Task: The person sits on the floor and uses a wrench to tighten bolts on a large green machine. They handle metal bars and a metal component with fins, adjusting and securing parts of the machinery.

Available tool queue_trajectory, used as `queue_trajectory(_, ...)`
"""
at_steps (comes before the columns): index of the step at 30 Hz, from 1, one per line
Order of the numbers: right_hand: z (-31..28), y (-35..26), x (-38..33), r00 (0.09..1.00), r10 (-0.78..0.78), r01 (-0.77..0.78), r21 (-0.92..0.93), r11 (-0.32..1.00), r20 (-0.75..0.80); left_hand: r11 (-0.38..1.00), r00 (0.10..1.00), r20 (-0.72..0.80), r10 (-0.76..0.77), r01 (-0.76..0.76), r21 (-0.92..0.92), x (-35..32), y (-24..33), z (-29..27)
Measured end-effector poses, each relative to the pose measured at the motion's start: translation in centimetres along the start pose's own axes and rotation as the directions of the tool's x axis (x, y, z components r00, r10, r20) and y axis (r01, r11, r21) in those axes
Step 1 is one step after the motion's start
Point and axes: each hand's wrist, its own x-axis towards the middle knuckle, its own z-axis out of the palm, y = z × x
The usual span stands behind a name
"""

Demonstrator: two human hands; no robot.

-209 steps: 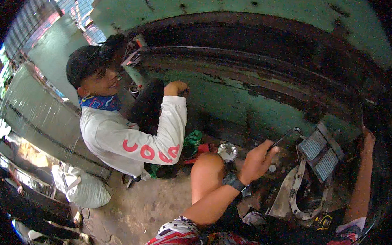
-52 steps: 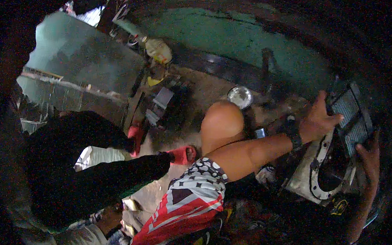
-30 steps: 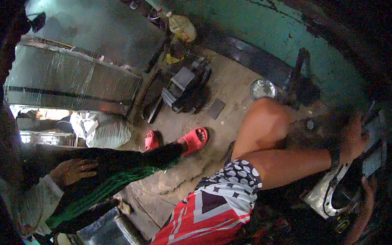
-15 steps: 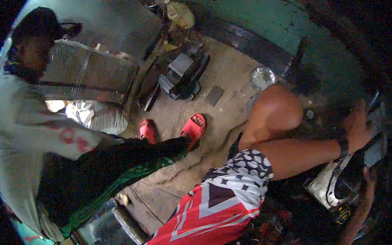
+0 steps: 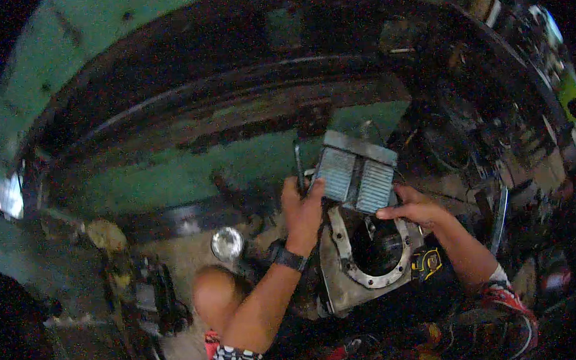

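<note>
A ribbed grey metal block, with two finned halves and a smooth bar along its far edge, lies between my hands. My left hand, with a dark watch on its wrist, is closed at the block's left edge, thumb against it. A thin upright rod shows by its fingertips; whether I hold it cannot be made out. My right hand grips the block's near right corner, thumb on top. Just below the block sits a metal housing with a large round opening and a bolt-holed rim.
A yellow-and-black object, perhaps a tape measure, lies right of the housing. Near my knee a shiny round dish stands on the floor. A green wall with a dark ledge runs behind. Dark machinery stands at the left.
My view has swung to the right, bringing the block, the housing and both hands to the middle. The person in red sandals has left the picture.
</note>
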Motion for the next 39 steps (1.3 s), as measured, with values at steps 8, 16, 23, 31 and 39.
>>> queue_trajectory(8, 1.9, -5.6, -3.3, 0.999, -0.009, 0.009, -0.012, 1.000, 0.039, 0.999, 0.999, -0.018, 0.038, -0.039, -0.021, -1.2, 1.2, -1.8)
queue_trajectory(16, 2.4, -4.3, -4.5, 0.997, -0.011, 0.012, 0.007, 1.000, -0.081, 0.995, 0.999, 0.005, 0.036, -0.036, -0.096, -2.3, 2.1, -1.9)
queue_trajectory(23, 1.9, -2.9, -4.3, 0.998, -0.061, 0.061, -0.001, 0.998, -0.009, 0.987, 0.987, 0.053, 0.153, -0.150, -0.058, -3.0, 1.7, -2.3)
queue_trajectory(31, 2.2, -3.2, -1.7, 0.994, -0.105, 0.105, 0.000, 0.994, -0.005, 0.991, 0.994, 0.037, 0.102, -0.098, -0.087, -1.5, 0.9, -1.4)
queue_trajectory(39, 1.1, -1.7, -0.6, 0.992, -0.119, 0.118, -0.033, 0.992, -0.036, 0.962, 0.965, -0.031, 0.262, -0.258, 0.088, -0.7, -0.1, -0.7)
